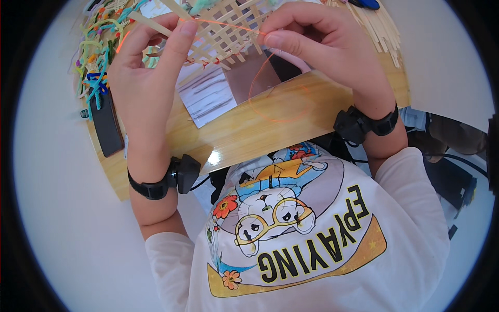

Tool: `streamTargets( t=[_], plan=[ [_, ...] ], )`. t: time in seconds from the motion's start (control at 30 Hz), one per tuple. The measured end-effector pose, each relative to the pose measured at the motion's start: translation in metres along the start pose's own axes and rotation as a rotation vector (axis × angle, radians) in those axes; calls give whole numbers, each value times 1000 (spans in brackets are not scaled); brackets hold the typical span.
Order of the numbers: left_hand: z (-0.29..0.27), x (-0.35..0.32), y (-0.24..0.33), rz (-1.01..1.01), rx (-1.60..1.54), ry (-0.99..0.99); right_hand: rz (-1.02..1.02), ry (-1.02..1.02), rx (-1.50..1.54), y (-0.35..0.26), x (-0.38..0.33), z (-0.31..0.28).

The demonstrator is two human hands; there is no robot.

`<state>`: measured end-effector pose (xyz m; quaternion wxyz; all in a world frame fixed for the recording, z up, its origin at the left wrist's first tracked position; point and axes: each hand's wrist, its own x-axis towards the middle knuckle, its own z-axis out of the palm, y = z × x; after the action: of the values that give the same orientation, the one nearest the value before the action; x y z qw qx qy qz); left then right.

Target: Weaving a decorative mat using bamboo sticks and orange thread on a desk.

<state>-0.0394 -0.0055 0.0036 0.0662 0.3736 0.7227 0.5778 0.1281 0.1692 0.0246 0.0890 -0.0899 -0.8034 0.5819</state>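
A woven lattice of pale bamboo strips (228, 34) is held up over the far part of the table. My left hand (145, 80) is closed at its left side, thumb and fingers pinching a strip of it. An orange thread (228, 23) runs taut from beside the left thumb to my right hand (330, 49). There the thumb and forefinger are pressed together on the thread. Its slack end loops down onto the table below the right hand. Red stitches (210, 62) show along the lattice's near edge. The far part of the lattice is cut off by the frame.
Tangled colourful yarn (99, 44) lies at the table's left, with a dark flat oblong (107, 125) nearer. Loose bamboo strips (382, 31) lie at the right, near a blue object (368, 4). Patterned sheets (208, 99) rest on the wooden table (234, 148).
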Motion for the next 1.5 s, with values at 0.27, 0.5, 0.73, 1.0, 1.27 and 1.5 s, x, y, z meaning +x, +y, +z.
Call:
streamTargets(
  t=[0.27,0.5,0.73,1.0,1.27,1.5],
  plan=[
    [3,-3,2,-17,-94,-23,-114,-7,-281,11,-11,-1],
    [1,-6,6,-79,-143,-61,-93,202,-336,-26,-15,-7],
    [1,-6,8,-39,-147,-51,-309,422,-123,-31,-15,4],
    [1,-4,8,394,36,60,-1,184,465,1,11,40],
    [1,-6,5,478,81,72,-179,345,178,9,21,65],
    [7,-10,7,461,-17,44,-230,351,264,6,19,72]
  ],
)
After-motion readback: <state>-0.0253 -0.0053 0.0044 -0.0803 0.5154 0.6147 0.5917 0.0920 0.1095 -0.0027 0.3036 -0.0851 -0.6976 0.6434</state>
